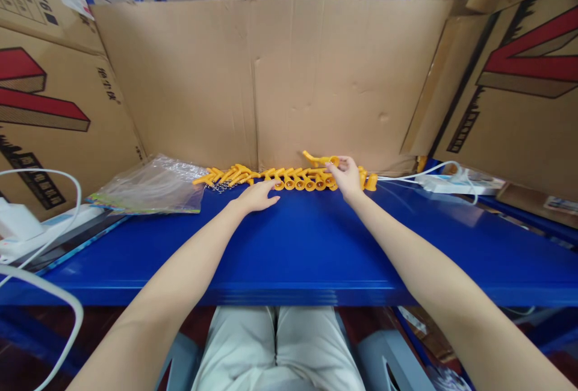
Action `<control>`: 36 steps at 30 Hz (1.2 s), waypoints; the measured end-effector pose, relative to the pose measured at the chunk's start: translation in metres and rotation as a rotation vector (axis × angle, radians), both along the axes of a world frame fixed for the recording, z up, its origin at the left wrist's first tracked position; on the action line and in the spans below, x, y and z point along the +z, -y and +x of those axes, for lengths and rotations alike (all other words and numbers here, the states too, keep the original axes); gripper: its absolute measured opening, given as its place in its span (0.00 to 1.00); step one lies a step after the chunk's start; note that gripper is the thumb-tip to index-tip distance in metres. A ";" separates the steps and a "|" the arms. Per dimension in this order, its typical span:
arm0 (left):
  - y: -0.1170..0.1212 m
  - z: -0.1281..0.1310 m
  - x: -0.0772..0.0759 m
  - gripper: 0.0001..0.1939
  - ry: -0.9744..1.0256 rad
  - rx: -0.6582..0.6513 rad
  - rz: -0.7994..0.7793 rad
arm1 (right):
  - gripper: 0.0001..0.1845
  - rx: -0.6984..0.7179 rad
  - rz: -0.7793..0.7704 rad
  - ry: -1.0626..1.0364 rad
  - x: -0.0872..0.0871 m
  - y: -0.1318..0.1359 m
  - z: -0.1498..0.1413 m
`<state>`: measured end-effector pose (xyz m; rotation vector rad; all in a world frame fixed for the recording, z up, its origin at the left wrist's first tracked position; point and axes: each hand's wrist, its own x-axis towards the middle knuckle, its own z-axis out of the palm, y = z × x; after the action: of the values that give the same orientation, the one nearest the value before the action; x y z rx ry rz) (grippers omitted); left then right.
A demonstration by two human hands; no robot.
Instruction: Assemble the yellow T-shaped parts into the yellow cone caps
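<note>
A row of several small orange plastic parts point(289, 178) lies along the back of the blue shelf point(298, 246), against the cardboard wall. My right hand point(347, 178) is closed in a pinch on one orange part point(320, 159), held just above the right end of the row. My left hand point(258, 196) rests flat on the shelf with its fingers stretched out, fingertips touching the middle of the row. A few small metal chains point(220, 187) lie beside the left end of the row.
A clear plastic bag point(151, 189) lies at the left of the shelf. White power strips with cables sit at the far left point(18, 222) and right point(451, 183). Cardboard boxes point(280, 78) wall in the back and both sides.
</note>
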<state>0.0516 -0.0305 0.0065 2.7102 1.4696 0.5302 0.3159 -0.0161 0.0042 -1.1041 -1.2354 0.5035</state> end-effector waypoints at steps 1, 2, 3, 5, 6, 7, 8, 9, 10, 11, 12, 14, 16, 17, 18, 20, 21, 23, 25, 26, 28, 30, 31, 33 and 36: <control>-0.001 0.000 -0.001 0.27 -0.003 -0.001 -0.003 | 0.18 -0.027 0.041 0.106 -0.003 -0.001 0.001; -0.001 0.000 -0.001 0.27 -0.005 -0.002 -0.004 | 0.18 -0.050 0.076 0.226 -0.006 -0.001 0.002; -0.002 0.000 -0.002 0.27 -0.006 -0.003 -0.004 | 0.18 -0.074 0.097 0.353 -0.009 -0.001 0.003; -0.003 0.000 -0.003 0.27 -0.003 -0.007 -0.003 | 0.18 -0.133 0.104 0.610 -0.012 0.001 0.002; -0.003 0.000 -0.003 0.27 -0.001 -0.009 -0.003 | 0.18 -0.161 0.098 0.726 -0.012 0.002 0.001; -0.004 0.000 -0.004 0.27 0.002 -0.011 -0.003 | 0.18 -0.185 0.088 0.831 -0.013 0.002 0.000; -0.004 0.000 -0.004 0.27 0.004 -0.013 -0.005 | 0.18 -0.207 0.077 0.922 -0.014 0.002 -0.002; -0.004 0.000 -0.004 0.27 0.005 -0.015 -0.008 | 0.19 -0.228 0.063 1.002 -0.015 0.002 -0.003; -0.005 0.000 -0.005 0.27 0.007 -0.017 -0.009 | 0.19 -0.250 0.044 1.069 -0.016 0.001 -0.005; -0.005 0.000 -0.005 0.27 0.008 -0.018 -0.010 | 0.20 -0.273 0.020 1.120 -0.017 0.000 -0.006; -0.005 0.000 -0.005 0.27 0.009 -0.018 -0.010 | 0.21 -0.297 -0.004 1.156 -0.018 -0.001 -0.006; -0.005 0.000 -0.005 0.26 0.010 -0.016 -0.008 | 0.23 -0.336 -0.027 1.191 -0.021 -0.004 -0.006; -0.005 0.001 -0.005 0.26 0.008 -0.012 -0.008 | 0.25 -0.356 -0.024 1.200 -0.024 -0.006 -0.004; -0.005 0.001 -0.006 0.26 0.006 -0.011 -0.008 | 0.26 -0.360 -0.024 1.201 -0.025 -0.007 -0.003; -0.005 0.001 -0.006 0.26 0.005 -0.010 -0.007 | 0.27 -0.357 -0.033 1.200 -0.026 -0.007 -0.002; -0.004 0.002 -0.005 0.26 -0.001 -0.009 -0.007 | 0.29 -0.341 -0.062 1.193 -0.028 -0.008 -0.002; -0.003 0.002 -0.005 0.27 -0.004 -0.008 -0.005 | 0.29 -0.330 -0.075 1.186 -0.029 -0.009 -0.002; -0.003 0.002 -0.004 0.26 -0.012 -0.004 -0.004 | 0.32 -0.307 -0.096 1.171 -0.030 -0.009 -0.003; -0.002 0.002 -0.004 0.26 -0.023 -0.001 -0.010 | 0.34 -0.276 -0.122 1.155 -0.028 -0.010 -0.003; -0.002 0.002 -0.003 0.27 -0.028 0.000 -0.013 | 0.34 -0.260 -0.140 1.143 -0.027 -0.010 -0.002; -0.002 0.002 -0.003 0.27 -0.034 0.001 -0.016 | 0.34 -0.251 -0.172 1.098 -0.021 -0.009 0.003; -0.002 0.002 -0.002 0.27 -0.038 0.003 -0.013 | 0.32 -0.292 -0.177 1.028 -0.014 -0.008 0.011; -0.002 0.002 -0.002 0.27 -0.040 0.003 -0.012 | 0.31 -0.327 -0.168 0.990 -0.010 -0.008 0.016; -0.002 0.002 -0.002 0.27 -0.044 0.003 -0.013 | 0.31 -0.394 -0.160 0.931 -0.006 -0.008 0.028; -0.002 0.003 -0.002 0.27 -0.049 -0.001 -0.017 | 0.32 -0.456 -0.203 0.907 -0.008 -0.008 0.047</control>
<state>0.0542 -0.0282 0.0043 2.7301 1.4774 0.4520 0.3626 -0.0080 -0.0034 -1.8305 -1.6377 -0.2794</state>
